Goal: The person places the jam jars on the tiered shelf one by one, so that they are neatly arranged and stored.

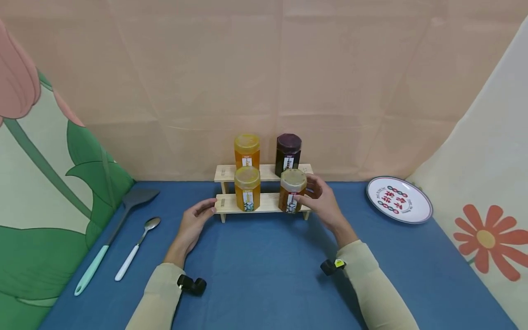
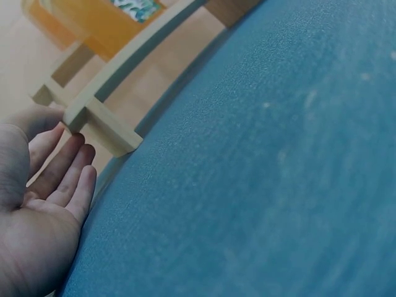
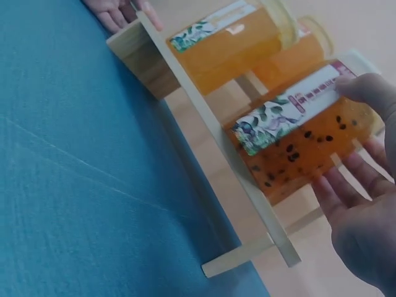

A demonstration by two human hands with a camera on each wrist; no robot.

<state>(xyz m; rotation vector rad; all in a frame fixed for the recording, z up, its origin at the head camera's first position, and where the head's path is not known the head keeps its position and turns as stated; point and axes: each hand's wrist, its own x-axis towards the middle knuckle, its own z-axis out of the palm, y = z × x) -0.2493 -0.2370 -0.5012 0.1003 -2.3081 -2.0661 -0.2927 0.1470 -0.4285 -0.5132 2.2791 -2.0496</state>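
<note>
A two-tier wooden display stand [image 1: 270, 205] holds jars on both steps. On its lower step, my right hand [image 1: 326, 201] grips a jar of amber preserve with dark seeds [image 3: 303, 139], thumb across the label and fingers round the far side. The jar stands upright on the board. My left hand [image 1: 194, 224] holds the left end of the same step between thumb and fingers, as the left wrist view shows [image 2: 55, 204]. An orange jar [image 1: 247, 190] stands on the lower step's left. Behind are another orange jar [image 1: 247, 149] and a dark purple jar [image 1: 288, 153].
On the blue cloth [image 1: 264, 275] at left lie a spatula with a mint handle [image 1: 99, 261] and a white-handled spoon [image 1: 134, 252]. A white plate with red print [image 1: 399, 200] lies at the right. A beige backdrop [image 1: 264, 82] rises behind the stand.
</note>
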